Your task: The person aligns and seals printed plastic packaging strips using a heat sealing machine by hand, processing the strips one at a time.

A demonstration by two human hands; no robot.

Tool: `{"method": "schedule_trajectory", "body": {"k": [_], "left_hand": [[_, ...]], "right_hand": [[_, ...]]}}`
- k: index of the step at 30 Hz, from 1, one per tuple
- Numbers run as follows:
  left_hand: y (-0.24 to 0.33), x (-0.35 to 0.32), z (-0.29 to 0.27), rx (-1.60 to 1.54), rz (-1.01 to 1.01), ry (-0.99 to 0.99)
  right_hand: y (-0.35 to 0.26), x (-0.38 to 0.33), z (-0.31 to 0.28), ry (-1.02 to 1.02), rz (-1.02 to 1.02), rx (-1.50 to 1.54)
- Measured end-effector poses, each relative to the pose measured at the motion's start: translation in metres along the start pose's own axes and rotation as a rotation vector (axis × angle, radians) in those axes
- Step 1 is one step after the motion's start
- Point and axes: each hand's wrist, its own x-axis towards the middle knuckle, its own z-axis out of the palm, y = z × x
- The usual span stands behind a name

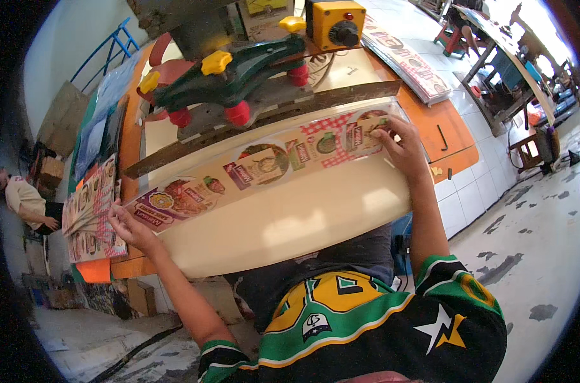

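Observation:
A long cream sheet (pixel 283 236) with a glossy surface lies in front of me. Along its far side runs a band printed with food pictures (pixel 255 163) and red checks. My right hand (pixel 401 145) pinches the band's right end between thumb and fingers. At the opposite end, my left hand (pixel 133 226) grips the band's left corner, with its fingertips partly hidden. Just beyond the band stands a long metal bar (pixel 264 121), under a dark green machine frame (pixel 236 76) with yellow knobs and red feet.
A yellow control box (pixel 334 25) with a black dial sits behind the bar. Printed sheets are stacked at left (pixel 89 220) and at far right (pixel 408 60). A black hex key (pixel 442 137) lies on the orange tabletop (pixel 453 121). Another person (pixel 28 201) stands at far left.

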Motion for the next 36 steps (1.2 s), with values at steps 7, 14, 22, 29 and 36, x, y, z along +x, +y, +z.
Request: {"method": "schedule_trajectory", "body": {"k": [7, 14, 22, 29, 36], "left_hand": [[-0.005, 0.013, -0.004, 0.104, 0.029, 0.125], [0.106, -0.023, 0.034, 0.221, 0.385, -0.039], [0.222, -0.101, 0.124, 0.260, 0.765, -0.911], [0.250, -0.123, 0.158, 0.194, 0.699, -1.223], [0.256, -0.135, 0.174, 0.092, 0.699, -1.289]], "right_hand": [[-0.009, -0.013, 0.010, -0.213, 0.054, 0.233], [-0.038, -0.042, 0.039, -0.240, 0.264, 0.668], [-0.047, -0.062, 0.043, -0.370, 0.241, 0.647], [-0.051, -0.060, 0.038, -0.401, 0.114, 0.551], [-0.051, -0.058, 0.036, -0.385, -0.012, 0.506]]}}
